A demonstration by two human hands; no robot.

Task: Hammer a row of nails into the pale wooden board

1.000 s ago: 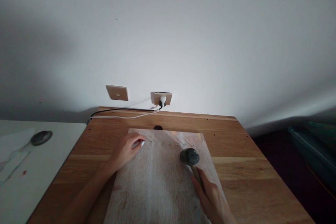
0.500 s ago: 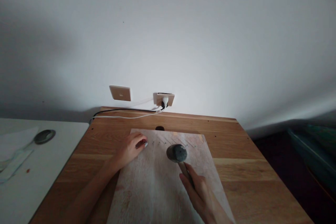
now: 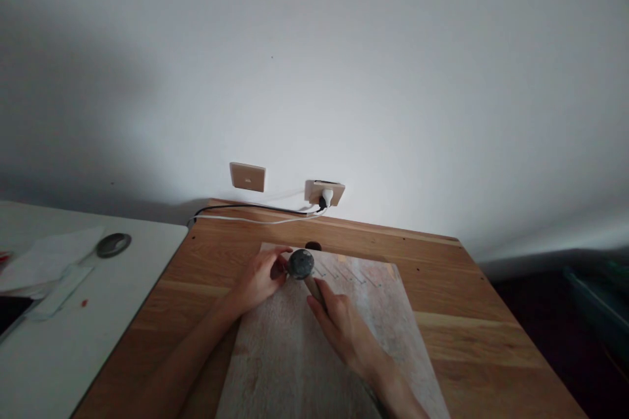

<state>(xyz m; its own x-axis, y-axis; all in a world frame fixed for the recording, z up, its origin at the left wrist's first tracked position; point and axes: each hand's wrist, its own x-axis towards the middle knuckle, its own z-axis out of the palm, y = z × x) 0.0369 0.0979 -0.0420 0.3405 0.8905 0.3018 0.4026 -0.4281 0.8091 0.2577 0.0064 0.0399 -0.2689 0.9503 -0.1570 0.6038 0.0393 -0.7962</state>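
My right hand (image 3: 344, 324) is wrapped round the wooden handle of a mallet (image 3: 301, 264) with a dark, rounded head. That head hangs over the upper left part of a pale, worn board (image 3: 314, 353). Beside it, my left hand (image 3: 263, 280) rests at the board's top left corner, thumb and fingers drawn together. What they pinch, if anything, is hidden by the mallet head. A row of several thin nails (image 3: 363, 280) runs along the board's upper part, to the right of the mallet head, each with a dark slanting line.
Under the board is a wooden desk (image 3: 481, 340) with a cable hole (image 3: 313, 246). Cables (image 3: 255, 208) run along its back edge to a wall socket (image 3: 337, 193). On the left, a white table (image 3: 63, 366) holds papers (image 3: 63, 252) and a dark round grommet (image 3: 113, 245).
My right hand has brought the mallet left, so its head is now right beside my left hand. My left hand stays at the board's corner. The whole view has shifted slightly.
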